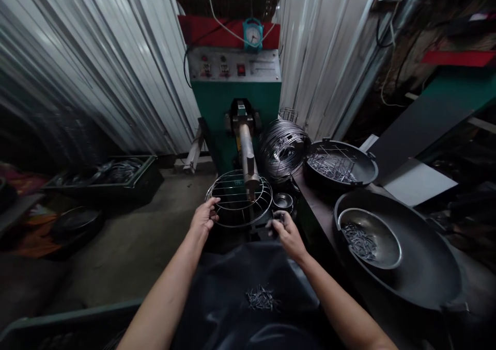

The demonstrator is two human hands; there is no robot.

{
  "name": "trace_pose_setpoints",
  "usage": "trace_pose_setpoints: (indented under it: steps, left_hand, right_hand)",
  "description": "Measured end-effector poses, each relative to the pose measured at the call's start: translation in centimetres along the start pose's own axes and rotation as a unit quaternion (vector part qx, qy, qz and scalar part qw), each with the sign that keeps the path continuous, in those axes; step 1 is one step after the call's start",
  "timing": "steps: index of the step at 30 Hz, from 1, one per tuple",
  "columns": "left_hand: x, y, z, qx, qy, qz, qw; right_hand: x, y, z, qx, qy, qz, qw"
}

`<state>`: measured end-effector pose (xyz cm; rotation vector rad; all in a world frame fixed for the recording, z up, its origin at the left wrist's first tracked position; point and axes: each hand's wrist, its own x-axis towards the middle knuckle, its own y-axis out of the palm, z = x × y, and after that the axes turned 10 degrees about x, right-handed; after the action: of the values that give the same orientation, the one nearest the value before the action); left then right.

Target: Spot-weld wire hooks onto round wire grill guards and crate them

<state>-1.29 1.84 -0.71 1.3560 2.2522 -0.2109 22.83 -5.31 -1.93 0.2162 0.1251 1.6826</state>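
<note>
My left hand (204, 217) is closed on the left rim of a round wire rack (232, 221), thumb and fingers pinching its edge. The rack has parallel bars across its top and short wires around its side. It sits under the thick metal arm (248, 154) of a green machine (213, 99), whose tip meets the rack's near right part. Just right of the rack, my right hand (285, 231) has its fingers drawn together; whatever they hold is too dark and small to make out. Below both hands, a pile of short metal wires (261, 298) lies on a black apron (220, 283).
A coil of wire (284, 148) stands right of the machine. Farther right are a pan of wire pieces (372, 170) and a large black pan (422, 257) holding a metal bowl (397, 254) of short wires. Green crates (149, 177) sit left, a clock (253, 34) above.
</note>
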Motion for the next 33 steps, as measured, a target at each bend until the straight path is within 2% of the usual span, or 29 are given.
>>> trace_pose_setpoints:
  steps: [2,4,7,10,19,23,33]
  left_hand:
    - [-0.4,0.2,0.6,-0.017,0.005,0.003,1.0]
    - [-0.7,0.3,1.1,-0.03,0.014,-0.001,0.999]
    - [-0.9,0.3,1.3,-0.025,0.033,-0.026,0.999]
    - [-1.0,0.4,1.2,-0.013,0.052,-0.04,0.998]
    - [-1.0,0.7,1.2,-0.018,0.056,-0.021,0.998]
    - [-1.1,0.9,1.0,-0.014,0.054,-0.037,0.998]
    - [-0.2,1.3,0.7,-0.024,0.041,-0.035,0.998]
  right_hand:
    - [1.3,1.9,0.6,-0.013,-0.034,0.015,0.999]
    - [2.4,2.8,0.2,-0.067,-0.053,0.028,0.996]
    - [3.4,3.0,-1.1,-0.164,-0.065,0.04,0.983]
    - [3.7,2.8,-1.8,-0.201,-0.065,0.049,0.976]
    - [3.8,3.0,-1.5,-0.131,-0.024,0.031,0.991]
    - [3.9,3.0,-1.4,-0.109,-0.013,0.026,0.994]
    - [5.1,3.1,-0.9,-0.095,-0.017,0.024,0.995]
